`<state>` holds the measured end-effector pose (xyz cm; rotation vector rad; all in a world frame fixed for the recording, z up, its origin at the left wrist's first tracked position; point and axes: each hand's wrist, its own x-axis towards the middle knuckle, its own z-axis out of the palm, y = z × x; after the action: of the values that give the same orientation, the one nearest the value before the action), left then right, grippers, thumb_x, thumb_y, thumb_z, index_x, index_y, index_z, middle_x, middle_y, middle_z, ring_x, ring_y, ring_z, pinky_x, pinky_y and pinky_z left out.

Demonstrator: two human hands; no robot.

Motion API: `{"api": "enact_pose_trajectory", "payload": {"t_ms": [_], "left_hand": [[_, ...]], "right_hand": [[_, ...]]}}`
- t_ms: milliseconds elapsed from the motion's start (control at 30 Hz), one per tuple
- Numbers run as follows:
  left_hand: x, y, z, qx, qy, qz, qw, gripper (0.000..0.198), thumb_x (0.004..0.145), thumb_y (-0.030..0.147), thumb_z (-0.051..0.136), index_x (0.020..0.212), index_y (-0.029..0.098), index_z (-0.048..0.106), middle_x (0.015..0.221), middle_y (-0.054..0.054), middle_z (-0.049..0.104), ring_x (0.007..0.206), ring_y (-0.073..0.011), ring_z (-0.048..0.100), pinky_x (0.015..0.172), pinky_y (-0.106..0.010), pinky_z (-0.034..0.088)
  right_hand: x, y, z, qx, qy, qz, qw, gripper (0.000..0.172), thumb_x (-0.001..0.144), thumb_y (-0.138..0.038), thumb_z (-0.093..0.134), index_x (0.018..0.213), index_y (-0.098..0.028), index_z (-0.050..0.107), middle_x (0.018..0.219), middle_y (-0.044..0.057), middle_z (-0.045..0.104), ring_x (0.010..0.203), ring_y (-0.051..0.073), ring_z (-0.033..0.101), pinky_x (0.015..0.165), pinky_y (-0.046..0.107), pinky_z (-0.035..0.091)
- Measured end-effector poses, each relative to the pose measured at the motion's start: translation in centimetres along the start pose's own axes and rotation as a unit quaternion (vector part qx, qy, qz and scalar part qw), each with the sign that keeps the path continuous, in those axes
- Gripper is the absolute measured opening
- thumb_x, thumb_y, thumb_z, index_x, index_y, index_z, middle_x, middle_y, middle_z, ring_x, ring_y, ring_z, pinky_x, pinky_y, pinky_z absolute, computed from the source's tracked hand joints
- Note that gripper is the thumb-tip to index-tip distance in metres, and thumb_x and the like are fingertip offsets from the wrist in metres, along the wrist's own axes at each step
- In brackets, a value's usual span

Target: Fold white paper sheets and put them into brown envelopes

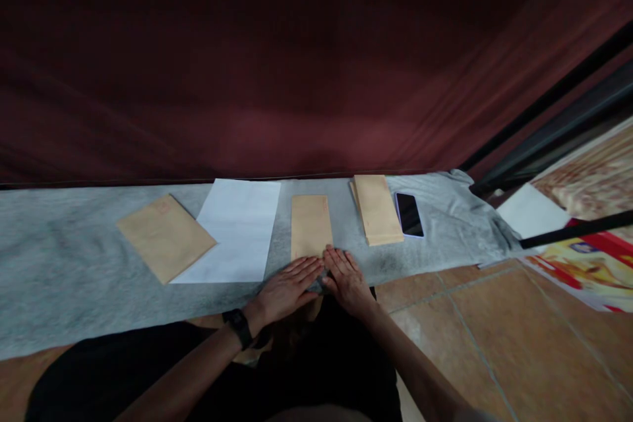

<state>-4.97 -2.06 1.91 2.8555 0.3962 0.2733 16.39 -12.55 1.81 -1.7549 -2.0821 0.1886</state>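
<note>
A brown paper envelope [311, 225] lies upright in front of me on the grey cloth, with faint red print near its upper right corner. My left hand [291, 283] rests flat with fingers stretched out over its lower edge. On the lower right corner of the same envelope, my right hand [347, 279] lies flat as well, fingers extended. The two hands almost meet at the fingertips, and they cover the envelope's near edge. To the left, white paper [244, 231] is partly overlapped by another brown envelope [165, 237] lying askew.
A stack of brown envelopes [379, 210] sits right of centre, beside a phone [409, 215] with a dark screen. Grey cloth [59, 264] covers the narrow surface. Behind it hangs a dark red curtain [297, 79]. A colourful box [588, 267] and black bars [554, 95] stand at right.
</note>
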Motion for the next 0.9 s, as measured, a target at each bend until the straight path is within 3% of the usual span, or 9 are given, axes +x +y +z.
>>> {"api": "enact_pose_trajectory", "payload": {"t_ms": [333, 533, 700, 900], "left_hand": [[-0.1, -0.1, -0.7, -0.013, -0.011, -0.002, 1.000, 0.059, 0.104, 0.045, 0.047, 0.156, 0.020, 0.036, 0.160, -0.007, 0.045, 0.149, -0.0190, 0.039, 0.126, -0.038, 0.030], [-0.2, -0.2, -0.6, -0.038, 0.011, -0.007, 0.999, 0.057, 0.103, 0.042, 0.049, 0.155, 0.022, 0.037, 0.158, -0.007, 0.047, 0.149, -0.0183, 0.039, 0.125, -0.040, 0.033], [-0.2, 0.0, -0.6, -0.037, 0.013, -0.013, 0.999, 0.053, 0.103, 0.040, 0.050, 0.151, 0.020, 0.043, 0.155, -0.009, 0.051, 0.147, -0.0204, 0.042, 0.123, -0.042, 0.036], [-0.1, 0.2, -0.7, -0.026, 0.020, -0.009, 0.999, 0.049, 0.102, 0.039, 0.051, 0.147, 0.018, 0.048, 0.150, -0.010, 0.056, 0.144, -0.0220, 0.046, 0.122, -0.044, 0.038]], "right_hand": [[-2.3, -2.0, 0.1, -0.005, 0.001, -0.017, 1.000, 0.072, 0.105, -0.042, 0.046, 0.164, -0.015, 0.014, 0.165, 0.014, 0.031, 0.153, 0.028, 0.031, 0.124, 0.052, 0.033], [-2.2, -2.1, 0.5, -0.031, -0.013, -0.010, 0.999, 0.064, 0.107, -0.037, 0.041, 0.162, -0.013, 0.020, 0.164, 0.013, 0.034, 0.153, 0.026, 0.031, 0.124, 0.049, 0.032], [-1.0, -1.7, 1.2, -0.054, 0.009, 0.005, 0.998, 0.061, 0.107, -0.039, 0.040, 0.160, -0.011, 0.028, 0.162, 0.015, 0.038, 0.152, 0.026, 0.032, 0.125, 0.048, 0.031], [2.4, 0.2, 2.4, -0.061, 0.036, 0.025, 0.997, 0.059, 0.107, -0.039, 0.037, 0.158, -0.009, 0.034, 0.160, 0.017, 0.041, 0.150, 0.027, 0.037, 0.123, 0.048, 0.032]]}}
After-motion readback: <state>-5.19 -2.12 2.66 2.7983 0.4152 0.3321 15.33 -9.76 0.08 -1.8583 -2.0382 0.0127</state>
